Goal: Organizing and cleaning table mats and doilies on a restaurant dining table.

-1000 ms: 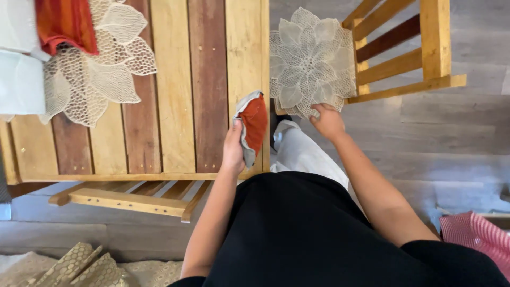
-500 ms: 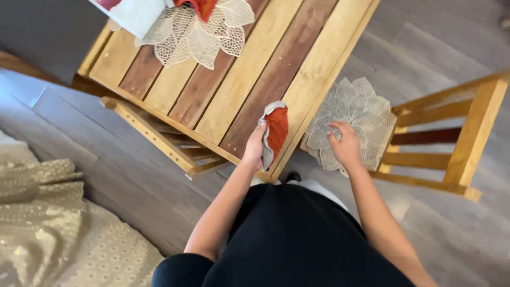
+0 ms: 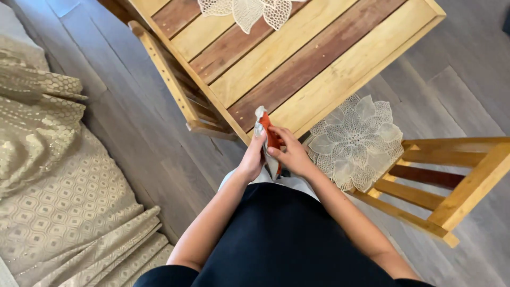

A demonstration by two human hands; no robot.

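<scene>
Both hands' grip clenched on orange-and-grey cloth [image 3: 268,141] at desk [image 3: 319,58] near corner; long axis upright (left hand [image 3: 253,159] and right hand [image 3: 291,155] equally close).

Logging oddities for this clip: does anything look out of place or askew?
One thing: a lace flower-shaped doily lies on the wooden chair instead of the slatted table, where a similar doily sits. Both hands, left hand and right hand, hold an orange-and-grey cloth at the table's edge. Nothing looks spilled or damaged.
</scene>
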